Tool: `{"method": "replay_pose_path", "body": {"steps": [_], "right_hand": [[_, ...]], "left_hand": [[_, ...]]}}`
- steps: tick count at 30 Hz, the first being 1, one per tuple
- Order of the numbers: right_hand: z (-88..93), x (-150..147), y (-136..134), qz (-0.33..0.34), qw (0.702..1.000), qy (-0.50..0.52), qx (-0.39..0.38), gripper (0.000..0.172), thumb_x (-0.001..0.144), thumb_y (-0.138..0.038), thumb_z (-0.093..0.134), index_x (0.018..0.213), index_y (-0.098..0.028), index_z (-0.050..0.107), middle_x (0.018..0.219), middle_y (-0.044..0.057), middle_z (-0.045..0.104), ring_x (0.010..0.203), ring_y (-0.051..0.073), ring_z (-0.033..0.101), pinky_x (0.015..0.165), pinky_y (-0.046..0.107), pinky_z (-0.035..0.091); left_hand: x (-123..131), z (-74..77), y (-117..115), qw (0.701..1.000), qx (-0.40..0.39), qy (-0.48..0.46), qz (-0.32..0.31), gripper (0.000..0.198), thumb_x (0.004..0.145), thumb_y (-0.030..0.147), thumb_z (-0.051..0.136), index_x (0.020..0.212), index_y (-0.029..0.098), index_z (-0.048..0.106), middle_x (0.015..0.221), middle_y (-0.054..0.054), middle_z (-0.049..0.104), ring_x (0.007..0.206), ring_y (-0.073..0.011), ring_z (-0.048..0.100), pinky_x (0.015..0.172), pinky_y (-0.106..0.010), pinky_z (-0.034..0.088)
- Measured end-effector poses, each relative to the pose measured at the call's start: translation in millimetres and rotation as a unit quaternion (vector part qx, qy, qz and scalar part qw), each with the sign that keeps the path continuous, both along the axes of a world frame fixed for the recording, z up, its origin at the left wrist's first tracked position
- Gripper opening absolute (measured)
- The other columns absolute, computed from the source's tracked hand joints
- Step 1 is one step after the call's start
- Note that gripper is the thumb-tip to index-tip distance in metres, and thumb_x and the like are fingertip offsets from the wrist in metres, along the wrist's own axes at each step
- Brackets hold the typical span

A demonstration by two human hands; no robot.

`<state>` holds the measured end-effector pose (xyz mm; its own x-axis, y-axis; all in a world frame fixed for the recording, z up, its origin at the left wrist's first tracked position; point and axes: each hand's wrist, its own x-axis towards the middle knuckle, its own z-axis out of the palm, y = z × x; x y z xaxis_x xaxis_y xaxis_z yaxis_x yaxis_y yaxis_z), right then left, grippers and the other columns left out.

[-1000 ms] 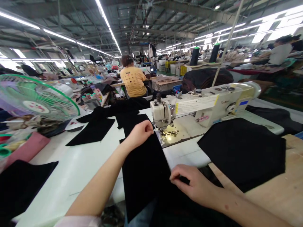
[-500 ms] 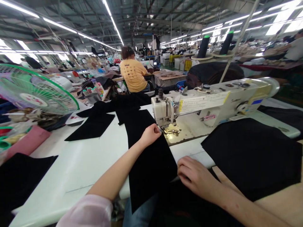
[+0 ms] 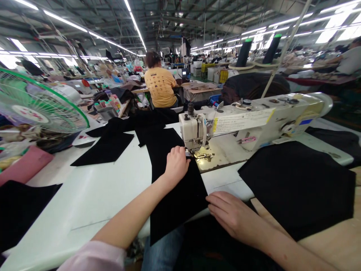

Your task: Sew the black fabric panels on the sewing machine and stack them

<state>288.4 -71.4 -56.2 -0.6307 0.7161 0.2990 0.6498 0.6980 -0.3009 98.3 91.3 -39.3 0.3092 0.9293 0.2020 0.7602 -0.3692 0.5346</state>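
Observation:
A long black fabric piece (image 3: pixel 177 199) lies over the white table and hangs past its front edge above my lap. My left hand (image 3: pixel 177 163) is closed at the fabric's right edge, close to the presser foot, its fingertips partly hidden. Lower down, my right hand (image 3: pixel 229 212) grips the same edge near the front of the table, fingers pressed together. The fabric's edge runs beside the needle area of a white sewing machine (image 3: pixel 191 130), whose light falls on the metal needle plate (image 3: pixel 222 150).
More black pieces lie at the left (image 3: pixel 104 148) and right (image 3: pixel 304 188) of the table. A green-rimmed fan (image 3: pixel 34 109) stands at left. Thread cones (image 3: pixel 244 53) rise behind the machine. A person in a yellow shirt (image 3: pixel 160 86) sits ahead, back turned.
My left hand has turned from a raised pinch to palm-down on the fabric by the presser foot. My right hand has shifted slightly left, onto the fabric's edge. The fabric's lower end sits slightly higher.

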Motion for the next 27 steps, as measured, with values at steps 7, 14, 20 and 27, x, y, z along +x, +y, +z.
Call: {"method": "replay_pose_path", "body": {"steps": [7, 14, 20, 27], "right_hand": [[5.3, 2, 6, 0.011, 1.000, 0.002, 0.005, 0.031, 0.098, -0.009, 0.042, 0.121, -0.010, 0.063, 0.118, 0.016, 0.069, 0.113, 0.027, 0.063, 0.099, 0.044, 0.055], [-2.6, -2, 49, -0.002, 1.000, 0.025, -0.003, 0.027, 0.099, -0.013, 0.046, 0.118, -0.013, 0.063, 0.117, 0.013, 0.067, 0.112, 0.026, 0.060, 0.100, 0.045, 0.052], [-3.6, -2, 87, -0.055, 0.996, -0.052, 0.041, 0.021, 0.099, -0.017, 0.050, 0.110, -0.017, 0.067, 0.108, 0.010, 0.064, 0.103, 0.024, 0.057, 0.092, 0.041, 0.050], [-3.3, -10, 122, -0.107, 0.990, -0.076, 0.048, 0.019, 0.099, -0.021, 0.052, 0.106, -0.018, 0.069, 0.098, 0.010, 0.062, 0.098, 0.026, 0.056, 0.086, 0.041, 0.047]], "left_hand": [[-29, -9.7, -103, 0.917, 0.096, 0.101, -0.373, 0.024, 0.090, 0.013, 0.053, 0.112, 0.015, 0.062, 0.116, -0.012, 0.067, 0.108, -0.0252, 0.062, 0.094, -0.039, 0.054], [-34, -12.2, -53, 0.910, 0.135, 0.097, -0.381, 0.029, 0.095, 0.012, 0.046, 0.117, 0.013, 0.065, 0.118, -0.014, 0.069, 0.111, -0.0248, 0.063, 0.095, -0.041, 0.056], [-37, -16.1, -18, 0.918, 0.146, 0.094, -0.356, 0.029, 0.097, 0.016, 0.045, 0.115, 0.015, 0.069, 0.118, -0.014, 0.069, 0.110, -0.0235, 0.064, 0.094, -0.040, 0.057], [-36, -22.0, 24, 0.931, 0.140, 0.086, -0.327, 0.030, 0.098, 0.017, 0.045, 0.110, 0.014, 0.072, 0.114, -0.014, 0.069, 0.107, -0.0234, 0.064, 0.095, -0.039, 0.055]]}}
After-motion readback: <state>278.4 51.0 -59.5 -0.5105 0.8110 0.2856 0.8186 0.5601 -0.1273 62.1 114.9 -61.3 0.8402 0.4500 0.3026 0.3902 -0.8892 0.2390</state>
